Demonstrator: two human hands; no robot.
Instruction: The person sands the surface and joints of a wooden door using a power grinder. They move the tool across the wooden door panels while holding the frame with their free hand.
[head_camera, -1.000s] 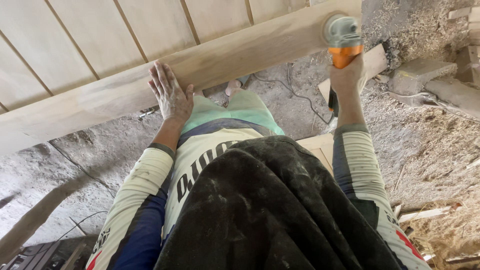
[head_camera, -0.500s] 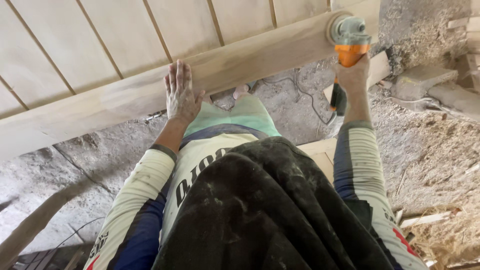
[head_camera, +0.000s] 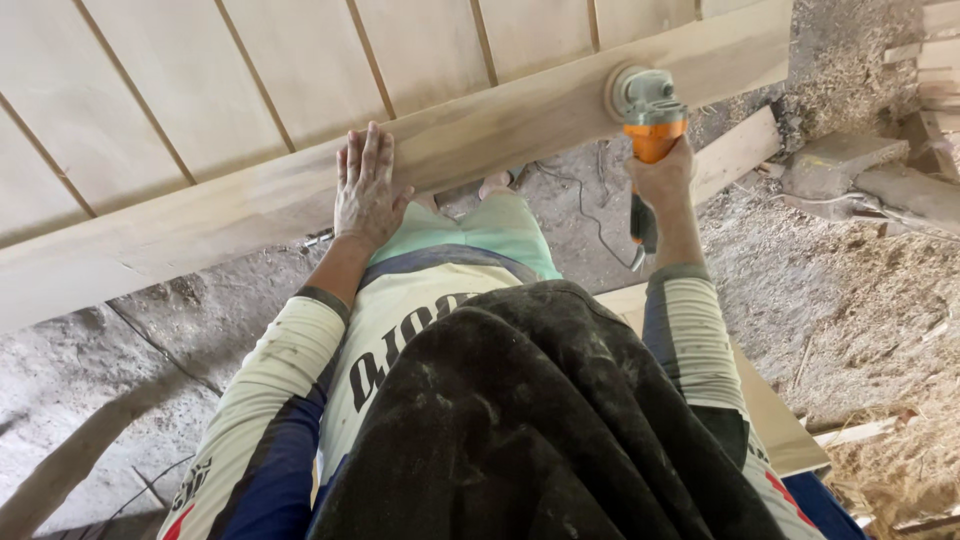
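My left hand (head_camera: 367, 188) lies flat, fingers spread, on the near rail of a big pale wooden panel (head_camera: 200, 110) with several grooved boards. My right hand (head_camera: 662, 180) grips the orange body of an angle grinder (head_camera: 648, 108). Its grey head and round sanding disc rest on the same rail, to the right of my left hand. The grinder's dark tail end sticks out below my wrist. A black cloth over my chest hides much of the lower view.
Dusty concrete floor (head_camera: 120, 350) lies under the panel. A thin cable (head_camera: 590, 215) trails on the ground below the rail. Wood offcuts and blocks (head_camera: 850, 165) sit at the right with sawdust. A plank (head_camera: 770, 420) lies by my right elbow.
The grinder has slid left along the rail, away from the panel's right end. My left hand stays flat on the rail in about the same spot.
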